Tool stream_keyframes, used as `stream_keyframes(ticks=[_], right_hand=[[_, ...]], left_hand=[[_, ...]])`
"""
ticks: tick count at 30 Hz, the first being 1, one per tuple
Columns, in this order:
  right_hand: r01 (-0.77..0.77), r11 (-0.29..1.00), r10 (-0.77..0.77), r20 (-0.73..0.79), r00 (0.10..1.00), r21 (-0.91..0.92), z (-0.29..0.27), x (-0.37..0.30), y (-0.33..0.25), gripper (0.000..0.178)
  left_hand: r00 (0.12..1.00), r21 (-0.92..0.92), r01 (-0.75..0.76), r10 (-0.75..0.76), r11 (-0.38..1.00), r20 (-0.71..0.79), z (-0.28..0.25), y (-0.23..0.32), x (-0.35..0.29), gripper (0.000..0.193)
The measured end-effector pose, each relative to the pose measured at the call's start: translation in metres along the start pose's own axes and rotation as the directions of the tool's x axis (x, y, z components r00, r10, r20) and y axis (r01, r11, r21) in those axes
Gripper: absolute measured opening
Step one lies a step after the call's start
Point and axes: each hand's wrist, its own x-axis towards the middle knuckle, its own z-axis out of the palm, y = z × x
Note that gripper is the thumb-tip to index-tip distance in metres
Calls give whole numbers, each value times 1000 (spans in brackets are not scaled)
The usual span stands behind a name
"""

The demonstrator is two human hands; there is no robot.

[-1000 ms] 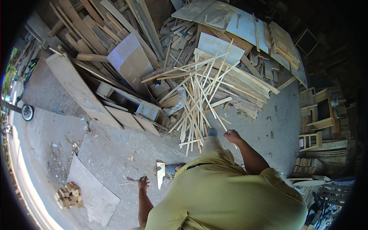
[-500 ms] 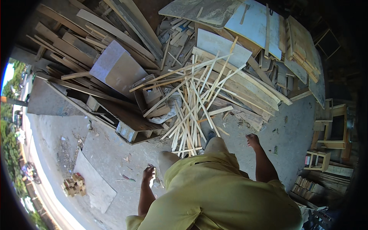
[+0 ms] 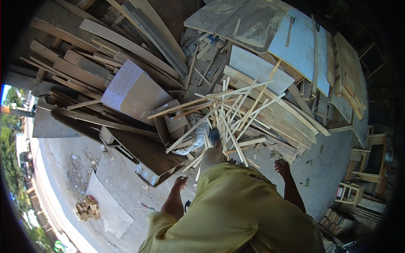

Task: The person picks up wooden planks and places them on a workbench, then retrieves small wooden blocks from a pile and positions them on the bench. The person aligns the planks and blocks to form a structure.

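A heap of thin pale wooden strips (image 3: 228, 109) lies crosswise on the floor in front of me. My foot in a dark clog (image 3: 214, 137) is among the strips. My left hand (image 3: 180, 182) hangs beside my yellow-green clothing, fingers curled in and nothing seen in them. It is nearest to the front corner of a dark wooden box frame (image 3: 145, 147), apart from it. My right hand (image 3: 282, 167) is loosely closed, with nothing visible in it. Old boards (image 3: 270, 122) lie ahead of that hand. Neither hand touches the strips.
Long planks (image 3: 84, 63) are piled at the far left, beside a purple-and-tan panel (image 3: 137, 90). White and grey sheets (image 3: 291, 46) rest on wood at the far right. A small stack of blocks (image 3: 87, 208) and a flat sheet (image 3: 109, 206) lie left. Wooden stools (image 3: 351, 193) stand right.
I have moved forward, with one foot now among the strips. The left hand has swung forward to near the box frame's corner. The right hand stays at my right side.
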Motion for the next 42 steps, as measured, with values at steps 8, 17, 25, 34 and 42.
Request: stream_keyframes(ticks=[8, 17, 25, 34, 42], right_hand=[[-249, 963, 260, -118, 958, 100, -40, 4, -9, 30], [-42, 995, 39, 34, 999, 92, -52, 67, -70, 33], [98, 995, -98, 6, 995, -19, -89, 126, -84, 32], [540, 841, -537, 69, 841, -27, -34, 246, -344, 19], [653, 565, -789, -98, 607, -504, 65, 396, -582, 22]], left_hand=[[619, -31, -765, 722, 643, -310, -95, 323, 8, 33], [727, 21, -627, 595, 779, -343, -95, 266, 58, 32], [997, -98, 78, -78, 992, 5, 17, 100, -29, 39], [992, -176, -25, 4, 984, -123, -25, 152, 4, 36], [852, -133, -468, 406, 873, -330, -130, 327, 79, 32]])
